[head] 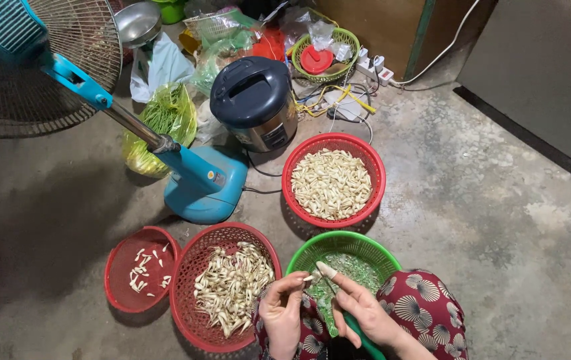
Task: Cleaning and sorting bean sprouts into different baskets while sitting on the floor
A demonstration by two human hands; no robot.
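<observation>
My left hand [282,313] and my right hand [359,310] meet over the green basket [365,245], pinching one small pale bud [310,276] between their fingertips. A pale guard covers my right thumb tip. Pale green trimmings lie in that basket. To its left a red basket [189,280] holds several whitish buds with stems. Farther away a second red basket [333,141] is full of cream-coloured peeled pieces. A shallow red bowl [117,267] at the left holds a few pale scraps.
A teal standing fan [202,183] rises at the upper left. Behind it are a dark-lidded rice cooker [253,100], a yellow bag of greens [165,120], a small green basket [325,57], a power strip [372,67] with cables, and a metal bowl [137,23]. The floor is bare concrete.
</observation>
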